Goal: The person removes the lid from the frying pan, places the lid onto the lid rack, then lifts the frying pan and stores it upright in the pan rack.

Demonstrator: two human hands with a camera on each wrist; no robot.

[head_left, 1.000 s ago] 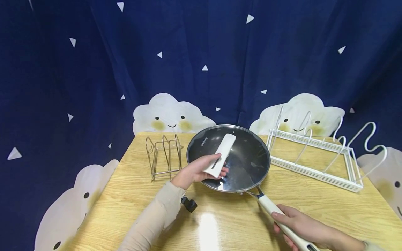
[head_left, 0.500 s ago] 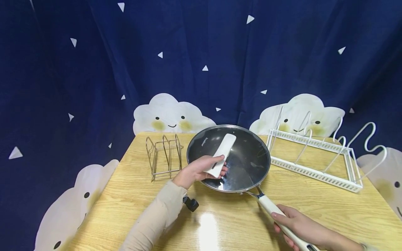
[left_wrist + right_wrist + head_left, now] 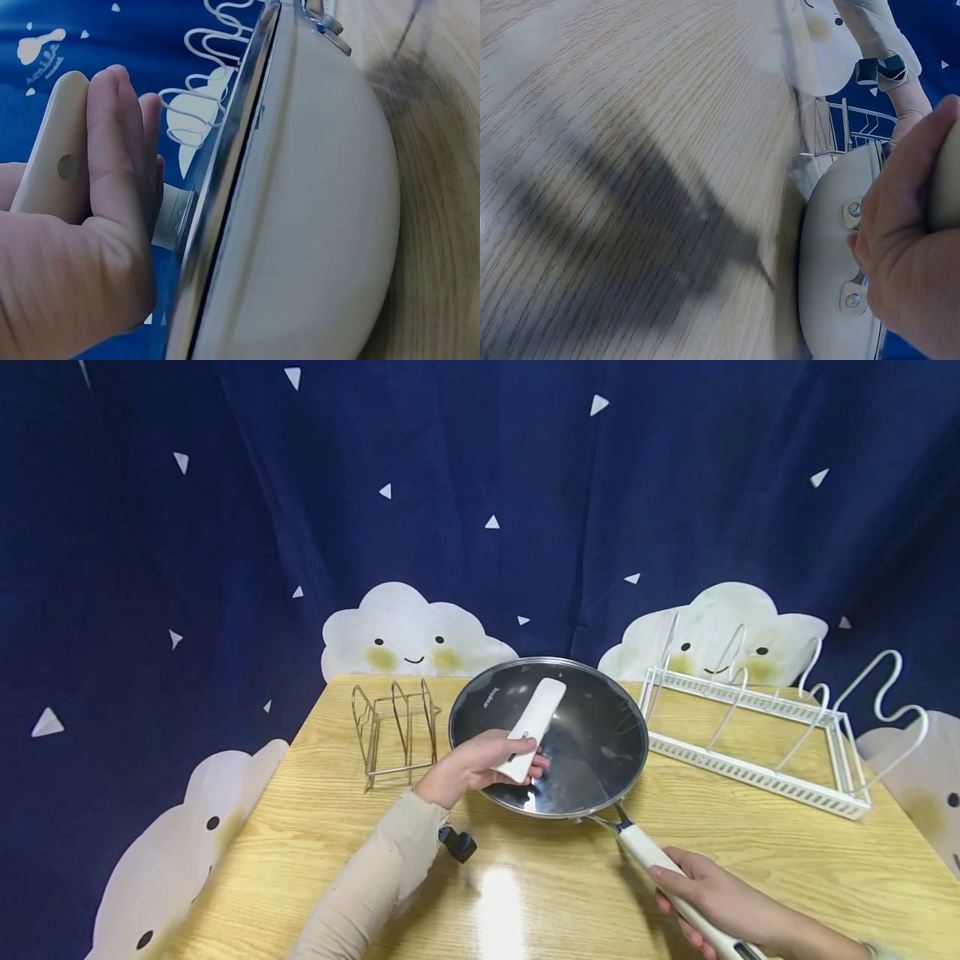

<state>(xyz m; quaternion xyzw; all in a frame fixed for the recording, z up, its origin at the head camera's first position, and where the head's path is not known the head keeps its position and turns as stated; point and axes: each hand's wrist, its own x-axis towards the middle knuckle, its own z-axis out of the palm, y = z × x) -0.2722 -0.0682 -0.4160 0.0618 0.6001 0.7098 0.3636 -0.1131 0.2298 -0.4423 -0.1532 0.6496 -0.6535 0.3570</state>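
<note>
A wok [image 3: 330, 195] with a cream outside stands on the wooden table, covered by a dark glass lid [image 3: 592, 752] with a metal rim. My left hand [image 3: 480, 762] grips the lid's long white handle [image 3: 546, 706], thumb on top and fingers underneath. Seen from the left wrist, those fingers [image 3: 120, 142] pass between the handle and the glass, and the lid's rim lies along the wok's rim. At the front right, my right hand [image 3: 712, 893] holds the wok's cream handle [image 3: 637, 846], its thumb lying along the top. Two rivets show on the wok's side in the right wrist view.
Left of the wok stands a small metal wire rack [image 3: 397, 735]. A larger white rack [image 3: 757, 775] with tall curved wire dividers is on the right. Behind the table [image 3: 300, 860] hangs a dark blue curtain [image 3: 465, 452] with clouds and triangles.
The left thumb has slid slightly down and right on the lid handle. The head view has shifted a little; wok, lid and right hand keep their places.
</note>
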